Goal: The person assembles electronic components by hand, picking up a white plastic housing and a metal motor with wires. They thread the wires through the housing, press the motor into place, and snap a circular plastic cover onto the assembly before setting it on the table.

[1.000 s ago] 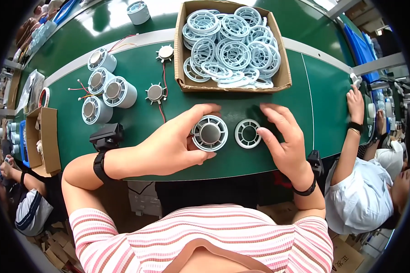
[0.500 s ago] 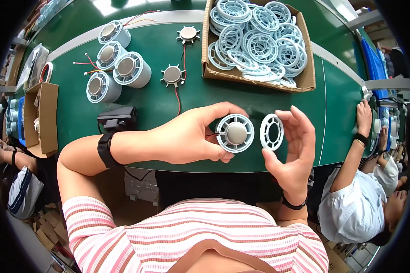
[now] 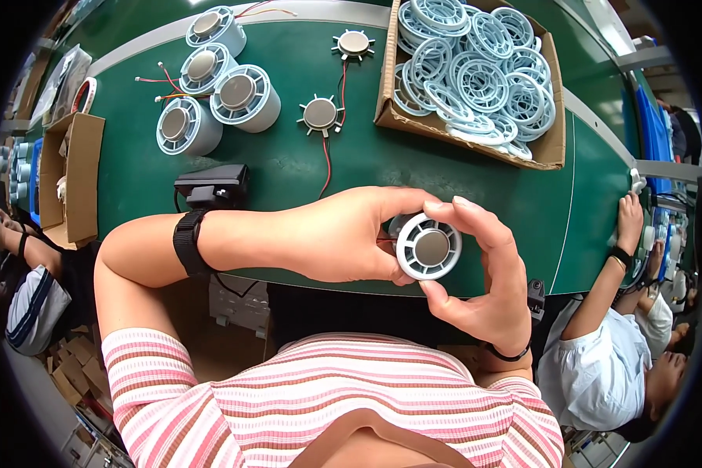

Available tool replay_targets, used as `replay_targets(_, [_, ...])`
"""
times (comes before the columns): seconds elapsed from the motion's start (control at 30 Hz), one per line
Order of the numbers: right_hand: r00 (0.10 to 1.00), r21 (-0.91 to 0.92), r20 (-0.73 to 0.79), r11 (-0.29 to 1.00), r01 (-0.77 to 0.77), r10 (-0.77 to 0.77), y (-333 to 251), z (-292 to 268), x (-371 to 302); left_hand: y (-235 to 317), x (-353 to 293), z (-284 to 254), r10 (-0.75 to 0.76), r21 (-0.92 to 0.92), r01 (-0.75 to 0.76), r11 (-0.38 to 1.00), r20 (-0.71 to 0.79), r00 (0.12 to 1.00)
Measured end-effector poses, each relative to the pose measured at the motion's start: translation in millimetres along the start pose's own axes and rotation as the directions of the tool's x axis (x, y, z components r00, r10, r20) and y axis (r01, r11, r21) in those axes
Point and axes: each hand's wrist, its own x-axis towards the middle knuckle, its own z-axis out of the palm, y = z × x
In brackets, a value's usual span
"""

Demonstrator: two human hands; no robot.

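My left hand (image 3: 366, 238) is closed around a round light-blue housing (image 3: 398, 225), mostly hidden behind its front and my fingers. A grey metal disc (image 3: 431, 248) shows at its centre, and a red wire runs out by my left thumb. Over the housing's face lies a pale spoked ring (image 3: 427, 275), around the disc; whether it is fully seated I cannot tell. The fingertips and thumb of my right hand (image 3: 491, 273) pinch the ring's edge from above and below.
A cardboard box (image 3: 558, 148) full of light-blue rings stands at the back right. Several assembled cylinders (image 3: 246, 97) with wires stand at the back left. Two loose spoked discs (image 3: 320, 115) lie between them. A black device (image 3: 212, 183) sits beyond my left forearm. A co-worker (image 3: 600, 366) sits at right.
My right hand has brought the spoked ring leftward onto the housing's face; before, the two were apart. My left hand has moved slightly right with the housing. The view has shifted a little.
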Motion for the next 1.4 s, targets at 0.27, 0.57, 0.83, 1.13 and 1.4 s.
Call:
replay_targets(0.27, [0.998,-0.163,0.065,0.987,0.014,-0.004,2.2,-10.3,4.8,7.3,0.7,-19.5,-0.146,-0.125,0.167,0.978,0.164,0.976])
replay_targets(0.57, [0.995,-0.229,0.033,0.968,0.1,-0.095,3.7,-2.3,4.6,4.7,1.4,-17.3,-0.168,-0.322,0.208,0.924,0.147,0.975])
replay_targets(0.83, [0.994,-0.503,-0.094,0.864,-0.002,-0.052,2.9,-18.9,-17.0,38.0,-36.9,-13.1,0.485,0.986,-0.071,0.148,-0.009,0.874])
replay_targets(1.13, [0.92,-0.787,-0.352,0.587,-0.19,-0.175,13.8,-90.5,-3.5,47.2,-82.1,-70.7,0.533,0.876,0.405,-0.262,-0.219,0.817])
replay_targets(1.4, [0.955,-0.8,0.085,0.552,0.236,-0.284,39.9,-90.2,100.0,59.5,-57.3,5.6,0.513,0.972,0.174,-0.157,-0.07,0.856])
